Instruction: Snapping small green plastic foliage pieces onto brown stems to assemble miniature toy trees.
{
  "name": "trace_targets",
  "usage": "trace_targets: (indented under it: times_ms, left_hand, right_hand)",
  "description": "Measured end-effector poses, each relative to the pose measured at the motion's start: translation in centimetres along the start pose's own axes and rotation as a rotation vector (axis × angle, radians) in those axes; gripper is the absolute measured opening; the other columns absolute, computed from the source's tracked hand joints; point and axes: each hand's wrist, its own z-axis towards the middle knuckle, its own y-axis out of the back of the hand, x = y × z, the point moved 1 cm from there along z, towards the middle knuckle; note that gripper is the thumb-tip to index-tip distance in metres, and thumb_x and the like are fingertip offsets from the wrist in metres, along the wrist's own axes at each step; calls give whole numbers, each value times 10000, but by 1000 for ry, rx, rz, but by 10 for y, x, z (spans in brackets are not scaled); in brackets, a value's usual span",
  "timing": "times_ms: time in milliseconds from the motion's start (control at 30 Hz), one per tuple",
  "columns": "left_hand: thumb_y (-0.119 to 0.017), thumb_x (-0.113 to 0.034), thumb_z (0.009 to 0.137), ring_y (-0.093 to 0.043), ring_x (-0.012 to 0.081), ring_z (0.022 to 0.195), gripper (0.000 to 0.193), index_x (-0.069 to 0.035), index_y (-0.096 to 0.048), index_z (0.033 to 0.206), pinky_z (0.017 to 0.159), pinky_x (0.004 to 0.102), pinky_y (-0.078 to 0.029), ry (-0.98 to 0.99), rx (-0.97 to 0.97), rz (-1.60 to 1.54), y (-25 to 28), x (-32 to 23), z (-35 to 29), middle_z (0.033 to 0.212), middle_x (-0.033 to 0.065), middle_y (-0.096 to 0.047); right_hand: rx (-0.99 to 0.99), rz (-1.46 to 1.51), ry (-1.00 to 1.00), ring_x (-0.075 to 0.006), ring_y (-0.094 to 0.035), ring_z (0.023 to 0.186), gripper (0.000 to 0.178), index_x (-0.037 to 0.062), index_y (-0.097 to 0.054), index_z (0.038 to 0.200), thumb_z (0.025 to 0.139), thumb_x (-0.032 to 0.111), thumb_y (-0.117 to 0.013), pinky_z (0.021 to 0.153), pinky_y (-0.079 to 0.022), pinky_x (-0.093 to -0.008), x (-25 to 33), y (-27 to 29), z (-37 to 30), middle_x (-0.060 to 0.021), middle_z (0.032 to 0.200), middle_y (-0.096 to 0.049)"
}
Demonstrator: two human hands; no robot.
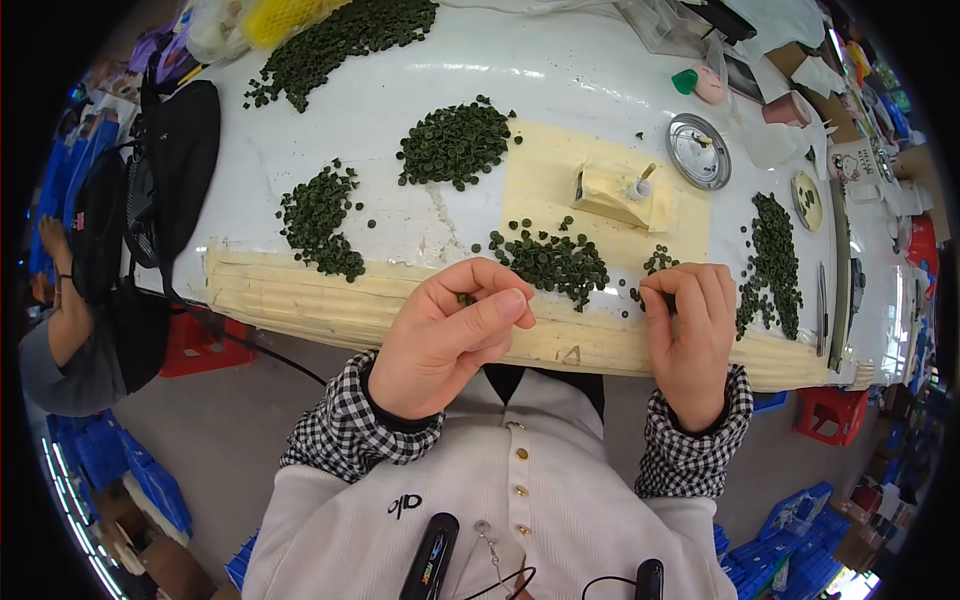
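Observation:
My left hand is curled above the table's front edge, thumb pressed toward the bent fingers. A small dark green piece shows in the gap of that hand. To the right, my right hand has its thumb and fingertips drawn together, and whatever they pinch is too small and dark to make out. A few dark green pieces lie just beyond its fingers. Between the hands spreads a pile of small round dark green pieces, nearest to my left hand.
More green piles stand at the left, centre, back and right. A tape-wrapped block with a stick sits on yellowish paper. Beyond are a round metal tin, tweezers and a black bag.

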Motion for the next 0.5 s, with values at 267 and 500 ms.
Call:
trace_targets:
  times_ms: [267,500]
  left_hand:
    - [-563,-24,868,-334,39,576,61,-18,-529,918,496,184,-274,-3,-26,9,1,3,0,848,45,-544]
    - [-582,-28,862,-380,39,596,126,-5,-578,985,510,178,-309,-5,-63,84,-5,1,-1,878,63,-596]
  right_hand:
    - [-37,86,38,-260,-532,692,177,-9,-614,846,685,-66,-662,601,-435,-332,-3,0,-6,-100,729,-581]
    - [-51,352,-192,-183,-564,649,169,-25,-641,892,732,-80,-645,610,-445,-262,1,4,-14,-103,759,-612]
